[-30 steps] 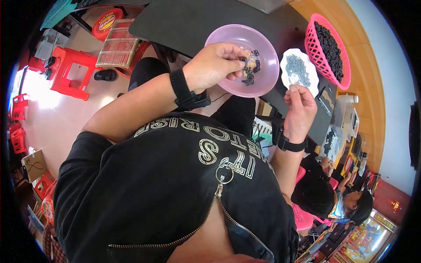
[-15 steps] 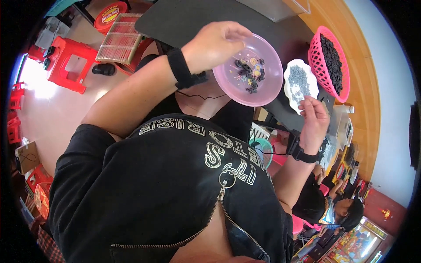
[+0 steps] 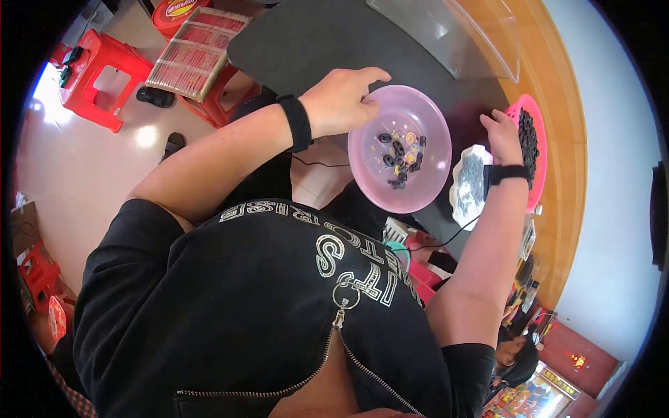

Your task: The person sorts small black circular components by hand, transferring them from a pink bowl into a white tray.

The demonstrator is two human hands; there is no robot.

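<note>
A round pink plastic bowl [image 3: 362, 167] holds several small black ring-like parts [image 3: 398, 148] over a printed bottom. My left hand [image 3: 343, 101] is at its upper left rim, open, with forefinger and thumb apart and nothing seen between them. My right hand [image 3: 503, 136] is beside the pink lattice basket [image 3: 539, 150], above the white scalloped dish [image 3: 457, 184]. Its fingers are bent and apart, with nothing visible in them; its palm side is hidden. The basket is full of black parts [image 3: 527, 139]. Small grey pieces [image 3: 472, 174] lie in the dish, partly behind my right wrist.
The dark table [image 3: 306, 42] has a clear plastic box [image 3: 446, 35] at its far edge. A curved wooden panel [image 3: 568, 104] borders it on the right. Red stools [image 3: 104, 76] and a bamboo rack [image 3: 198, 52] stand at the left. Another person [image 3: 519, 359] sits lower right.
My right hand has left the dish, where its fingertips were pinched, and moved up to the basket. The view has shifted, so bowl and basket appear lower. My left hand stays by the bowl's rim.
</note>
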